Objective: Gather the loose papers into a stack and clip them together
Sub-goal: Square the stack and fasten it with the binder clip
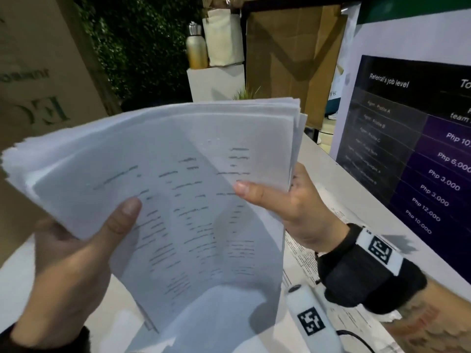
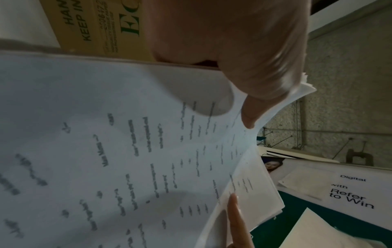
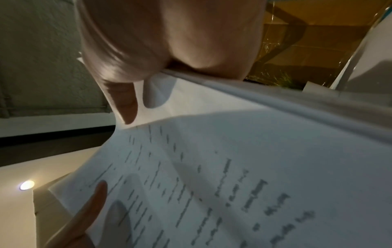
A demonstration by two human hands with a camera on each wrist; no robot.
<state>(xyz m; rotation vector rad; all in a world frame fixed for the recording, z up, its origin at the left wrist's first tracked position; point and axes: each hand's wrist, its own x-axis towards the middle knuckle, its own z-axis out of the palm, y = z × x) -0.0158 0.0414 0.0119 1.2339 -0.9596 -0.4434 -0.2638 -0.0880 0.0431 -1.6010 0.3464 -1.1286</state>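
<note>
A thick, uneven stack of printed white papers [image 1: 163,179] is held up in the air in front of me, its sheets fanned at the edges. My left hand [image 1: 76,245] grips the lower left side, thumb on top of the front sheet. My right hand [image 1: 288,200] grips the right side, thumb pressed on the page. In the left wrist view the papers [image 2: 118,151] bend under the left hand [image 2: 250,100]. In the right wrist view the right hand [image 3: 127,100] pinches the papers [image 3: 233,167] at their edge. No clip is visible.
More printed sheets [image 1: 303,261] lie on the white table [image 1: 344,184] under my right wrist. A white marker-tagged device [image 1: 311,319] with a cable sits nearby. A poster board [image 1: 418,149] stands at right, a cardboard box [image 1: 38,80] at left, a bottle [image 1: 195,47] behind.
</note>
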